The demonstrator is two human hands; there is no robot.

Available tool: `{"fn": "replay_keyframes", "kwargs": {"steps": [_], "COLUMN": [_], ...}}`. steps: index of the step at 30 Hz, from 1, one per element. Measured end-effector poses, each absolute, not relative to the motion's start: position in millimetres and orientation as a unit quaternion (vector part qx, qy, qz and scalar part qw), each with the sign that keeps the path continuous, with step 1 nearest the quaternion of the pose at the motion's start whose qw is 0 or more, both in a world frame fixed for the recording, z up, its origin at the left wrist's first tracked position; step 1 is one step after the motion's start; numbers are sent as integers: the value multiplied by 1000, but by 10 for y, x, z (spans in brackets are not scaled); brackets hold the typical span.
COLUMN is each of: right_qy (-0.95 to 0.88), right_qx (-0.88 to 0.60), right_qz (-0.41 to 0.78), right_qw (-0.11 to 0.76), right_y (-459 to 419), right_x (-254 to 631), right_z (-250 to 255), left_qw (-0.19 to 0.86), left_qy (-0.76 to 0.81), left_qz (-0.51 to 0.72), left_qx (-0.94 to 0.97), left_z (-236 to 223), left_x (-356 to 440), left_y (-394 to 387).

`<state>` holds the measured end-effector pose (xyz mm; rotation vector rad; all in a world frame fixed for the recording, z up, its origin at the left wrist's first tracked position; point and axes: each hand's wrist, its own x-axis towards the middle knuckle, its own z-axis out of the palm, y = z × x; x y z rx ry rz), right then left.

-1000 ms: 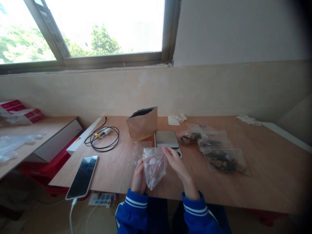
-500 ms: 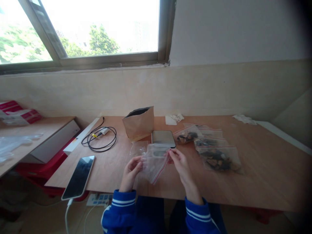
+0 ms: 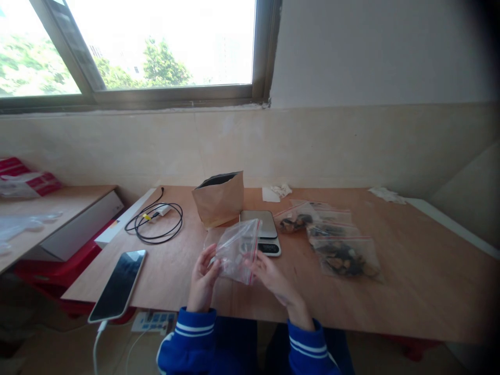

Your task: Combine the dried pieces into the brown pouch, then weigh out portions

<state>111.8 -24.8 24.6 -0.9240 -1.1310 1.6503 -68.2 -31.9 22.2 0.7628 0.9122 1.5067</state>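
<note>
A clear zip bag with a red seal line is held up between my two hands over the near part of the table. My left hand pinches its left side between thumb and fingers. At its red-lined edge is my right hand, with some fingertips behind or inside the plastic. Just beyond the bag sits a kitchen scale, its display partly covered by the plastic. Behind to the left, a brown paper pouch stands upright with its top open. Another clear bag lies partly hidden behind the held one.
Several filled zip bags with dark and brown pieces lie at the right. A phone on a white cable overhangs the table's front left edge. A coiled black cable is behind it. Crumpled tissue rests near the wall.
The bag has turned so its red-lined edge stands more upright, and it has shifted left. My right hand has moved left and down along that edge, and the scale's display has come into view.
</note>
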Motion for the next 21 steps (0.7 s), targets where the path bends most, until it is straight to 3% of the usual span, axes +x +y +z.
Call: {"fn": "replay_keyframes", "kwargs": {"steps": [12,17,21], "right_qy": [-463,-389,-410], "right_qx": [-357,-476,-536], "right_qz": [655,508,338], "right_qw": [478,603,656], "right_y": [-159,20,123], "right_x": [1078,1291,1579], "right_z": [191,-23,-197], "left_qw": [523,470,436], "left_qy": [464,495,518], "left_qz": [633,634,625], "left_qx": [333,363,388], "left_z": [129,73,60], "left_x": [-834,-962,-1073], "left_y": [-290,-264,-238]}}
